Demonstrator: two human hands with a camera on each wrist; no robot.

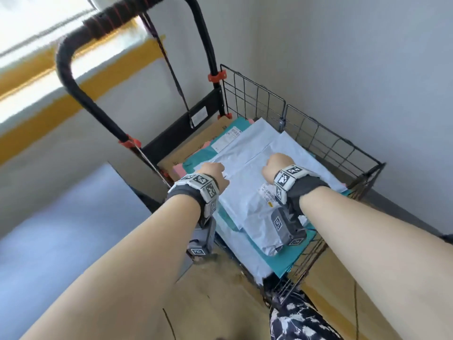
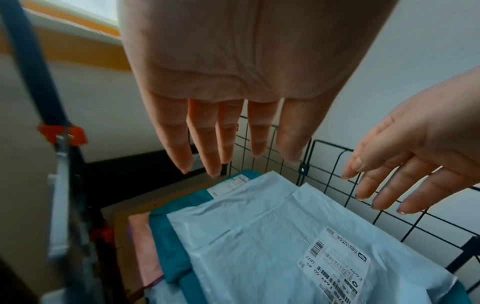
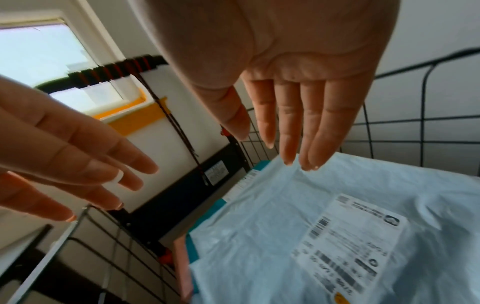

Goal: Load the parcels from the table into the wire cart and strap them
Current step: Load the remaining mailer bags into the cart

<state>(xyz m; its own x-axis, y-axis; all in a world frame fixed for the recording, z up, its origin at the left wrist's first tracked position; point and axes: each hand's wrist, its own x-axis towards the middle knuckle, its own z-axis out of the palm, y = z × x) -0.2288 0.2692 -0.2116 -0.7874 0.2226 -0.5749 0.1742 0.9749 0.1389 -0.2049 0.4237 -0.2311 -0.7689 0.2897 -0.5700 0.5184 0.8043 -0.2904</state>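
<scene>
The black wire cart (image 1: pixel 318 136) holds a flat stack of parcels. A white mailer with a printed label (image 1: pixel 247 182) (image 2: pixel 259 236) (image 3: pixel 298 205) lies on top. Under it are teal mailers (image 1: pixel 291 256) (image 2: pixel 171 236), a pink one (image 1: pixel 177 169) and a cardboard box (image 1: pixel 203 136). My left hand (image 1: pixel 210 171) (image 2: pixel 226 144) and right hand (image 1: pixel 277 165) (image 3: pixel 285 123) hover side by side over the stack, palms down, fingers straight, holding nothing. The right fingertips (image 3: pixel 306 164) come close to the white mailer; contact cannot be told. A black-and-red elastic cord (image 1: pixel 115 18) is wound on the cart handle and hangs down behind the parcels.
The cart stands in a corner, with a grey wall (image 1: pixel 343 57) right behind its wire sides. Its curved black handle (image 1: pixel 73 77) rises at the left. A grey-blue surface (image 1: pixel 61 217) lies to the left, wooden floor (image 1: pixel 208 290) below, and a yellow-framed window (image 1: pixel 36 45) at the upper left.
</scene>
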